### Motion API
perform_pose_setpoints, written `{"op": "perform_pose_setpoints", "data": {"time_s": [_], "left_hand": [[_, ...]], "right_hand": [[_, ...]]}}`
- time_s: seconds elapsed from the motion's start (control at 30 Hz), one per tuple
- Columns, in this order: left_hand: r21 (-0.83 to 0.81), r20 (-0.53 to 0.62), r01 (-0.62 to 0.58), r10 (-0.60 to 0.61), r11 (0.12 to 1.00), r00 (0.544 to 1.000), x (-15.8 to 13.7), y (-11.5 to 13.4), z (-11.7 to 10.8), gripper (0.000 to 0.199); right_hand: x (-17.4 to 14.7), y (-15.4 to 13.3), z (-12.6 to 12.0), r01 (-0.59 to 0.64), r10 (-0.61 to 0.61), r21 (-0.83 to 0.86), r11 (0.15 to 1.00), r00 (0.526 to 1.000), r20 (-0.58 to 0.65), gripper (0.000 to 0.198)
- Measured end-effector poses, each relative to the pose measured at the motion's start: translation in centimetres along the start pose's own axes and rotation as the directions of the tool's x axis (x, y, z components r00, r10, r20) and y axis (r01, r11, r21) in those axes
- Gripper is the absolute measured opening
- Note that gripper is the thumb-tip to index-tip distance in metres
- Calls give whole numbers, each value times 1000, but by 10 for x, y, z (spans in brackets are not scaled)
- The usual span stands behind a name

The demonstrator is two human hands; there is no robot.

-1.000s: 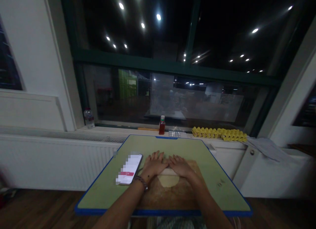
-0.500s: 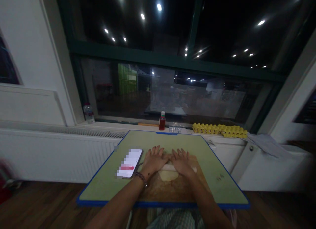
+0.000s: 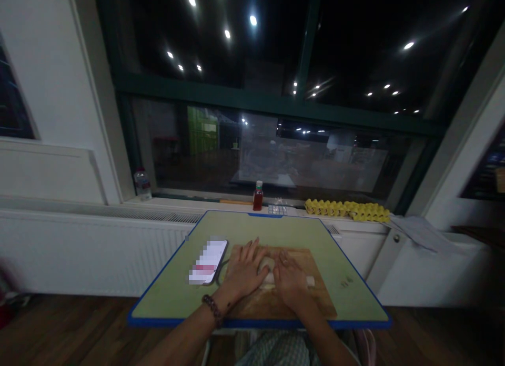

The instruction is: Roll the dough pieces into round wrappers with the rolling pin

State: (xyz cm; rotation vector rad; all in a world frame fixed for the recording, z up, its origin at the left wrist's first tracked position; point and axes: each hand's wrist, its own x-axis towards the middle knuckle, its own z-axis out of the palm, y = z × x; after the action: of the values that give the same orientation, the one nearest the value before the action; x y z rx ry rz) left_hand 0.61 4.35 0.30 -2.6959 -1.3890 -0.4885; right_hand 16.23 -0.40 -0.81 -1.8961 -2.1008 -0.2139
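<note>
On a wooden board (image 3: 320, 298) lies a pale rolling pin (image 3: 310, 281), its right end sticking out past my right hand (image 3: 290, 282). My left hand (image 3: 245, 271) presses down flat over the pin's left part, fingers stretched and spread apart. The right palm rests on the pin too, with its fingers straight and pointing away from me. A piece of flat, pale dough (image 3: 268, 263) shows between the hands, just beyond the pin; much of it is hidden under them.
The board sits on a small green table (image 3: 357, 303) with a blue edge. A phone (image 3: 209, 262) lies at left. Along the windowsill are a bottle of red liquid (image 3: 258, 196), yellow egg trays (image 3: 347, 210) and a clear bottle (image 3: 142, 184). A radiator (image 3: 90, 253) stands behind.
Both hands and the rolling pin have come toward me over the board. The dough that showed on the near side of the pin now shows on its far side.
</note>
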Motion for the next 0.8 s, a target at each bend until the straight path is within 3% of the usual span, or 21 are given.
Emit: {"op": "perform_pose_setpoints", "data": {"time_s": [0.17, 0.33, 0.5, 0.63, 0.8], "left_hand": [[-18, 62, -31, 32, 999, 998, -6, 2, -8, 53], [-9, -10, -93, 93, 996, 996, -17, 0, -1, 53], [9, -58, -33, 34, 999, 998, -9, 1, 4, 48], [7, -11, 59, -59, 998, 998, 2, 1, 6, 49], [2, -75, -17, 17, 1000, 997, -9, 2, 9, 47]], "right_hand": [[-10, 0, 2, 10, -10, -2, 1000, 997, -71, 48], [-20, -2, -3, 34, -33, 12, 999, 998, -46, 48], [-4, 5, -4, 107, -106, -32, 994, 994, 33, 46], [15, 9, -1, 121, -117, -54, 991, 991, 69, 46], [2, 9, 6, 142, -142, -32, 989, 990, -1, 46]]}}
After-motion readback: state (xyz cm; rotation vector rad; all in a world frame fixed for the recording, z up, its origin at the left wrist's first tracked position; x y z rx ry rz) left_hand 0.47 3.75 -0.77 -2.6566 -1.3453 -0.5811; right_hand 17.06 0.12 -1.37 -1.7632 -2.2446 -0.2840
